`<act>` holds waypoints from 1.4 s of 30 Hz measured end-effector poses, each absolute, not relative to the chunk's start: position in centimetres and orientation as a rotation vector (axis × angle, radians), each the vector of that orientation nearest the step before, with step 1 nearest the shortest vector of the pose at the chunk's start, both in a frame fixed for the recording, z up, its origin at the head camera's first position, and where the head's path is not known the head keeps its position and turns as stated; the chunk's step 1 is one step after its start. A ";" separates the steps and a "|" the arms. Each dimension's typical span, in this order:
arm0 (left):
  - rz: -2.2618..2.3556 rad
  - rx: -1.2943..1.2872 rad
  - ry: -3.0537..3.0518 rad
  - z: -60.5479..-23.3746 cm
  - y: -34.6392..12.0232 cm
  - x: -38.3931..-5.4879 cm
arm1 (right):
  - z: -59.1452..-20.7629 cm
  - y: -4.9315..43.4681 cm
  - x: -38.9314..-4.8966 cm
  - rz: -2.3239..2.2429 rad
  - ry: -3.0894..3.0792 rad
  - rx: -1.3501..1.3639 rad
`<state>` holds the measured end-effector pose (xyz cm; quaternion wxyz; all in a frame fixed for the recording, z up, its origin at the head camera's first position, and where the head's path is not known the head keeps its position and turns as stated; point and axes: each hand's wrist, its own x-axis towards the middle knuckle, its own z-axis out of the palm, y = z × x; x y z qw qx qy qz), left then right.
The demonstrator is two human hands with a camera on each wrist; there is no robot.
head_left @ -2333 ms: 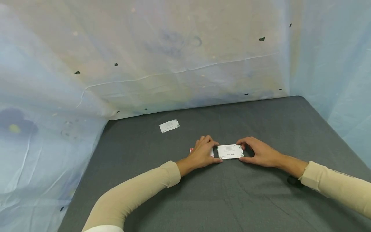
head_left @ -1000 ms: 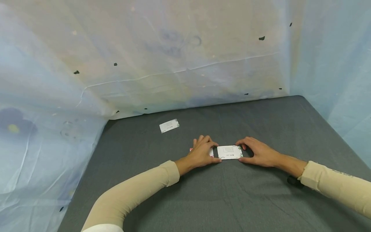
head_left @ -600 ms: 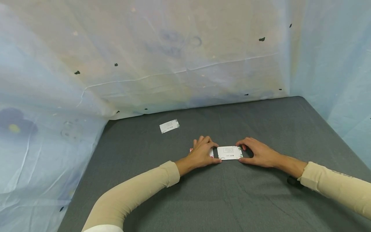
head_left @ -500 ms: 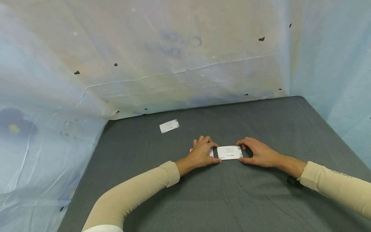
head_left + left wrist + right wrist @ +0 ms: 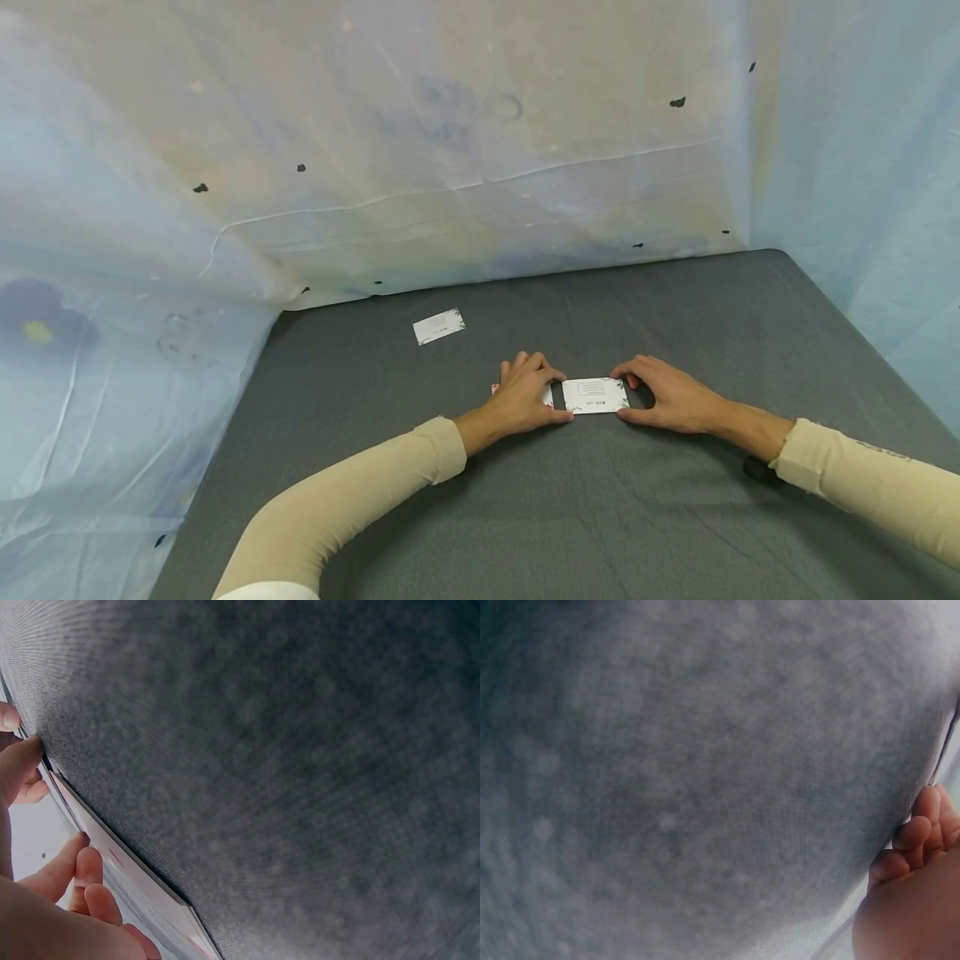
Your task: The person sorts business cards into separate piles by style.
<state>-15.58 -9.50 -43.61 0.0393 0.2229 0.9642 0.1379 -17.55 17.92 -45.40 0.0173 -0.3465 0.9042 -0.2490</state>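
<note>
A white card [image 5: 596, 396] with printed text and leafy corners lies between the two hands in the head view. My left hand [image 5: 519, 398] holds its left end, thumb at the near corner and index finger at the far one. The right hand [image 5: 675, 398] holds the opposite end the same way, with thumb and index finger at the corners. Beneath the left palm a red-and-white card [image 5: 548, 395] shows only in part. In the left wrist view, fingers [image 5: 88, 866] sit beside a card edge. Part of the right hand [image 5: 922, 847] appears in the right wrist view.
Another white printed card [image 5: 438, 327] lies farther back and to the left on the grey cloth surface [image 5: 360, 375]. Pale patterned sheets [image 5: 480, 125] hang behind and at both sides. A dark object [image 5: 761, 468] shows below the right sleeve cuff.
Since the oldest frame the held card's right end and the right hand have shifted very slightly left, and the card's dark near edge no longer shows. Over the last second nothing visibly moves.
</note>
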 end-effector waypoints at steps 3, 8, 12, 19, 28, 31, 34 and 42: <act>0.419 0.685 2.955 -43.6 -9.5 -15.6 | -45.5 17.9 -17.6 -0.774 2.814 -1.078; 0.425 0.674 2.958 -43.7 -9.5 -15.5 | -45.6 18.0 -17.8 -0.783 2.815 -1.091; 0.412 0.662 2.970 -43.6 -9.5 -15.5 | -45.5 18.0 -17.9 -0.815 2.804 -1.121; 0.419 0.666 2.993 -43.5 -10.1 -15.5 | -44.5 18.1 -18.1 -0.866 2.777 -1.081; 0.220 0.818 3.072 -42.5 -15.6 -15.4 | -42.7 15.5 -18.5 -0.944 2.782 -1.171; 0.128 0.820 3.176 -42.4 -17.9 -16.1 | -42.0 14.3 -18.8 -0.963 2.761 -1.216; 0.011 0.769 3.275 -42.3 -19.9 -17.0 | -41.5 13.1 -19.3 -0.970 2.744 -1.248; -0.032 0.591 3.299 -42.1 -23.4 -19.2 | -40.1 8.4 -21.2 -0.998 2.681 -1.311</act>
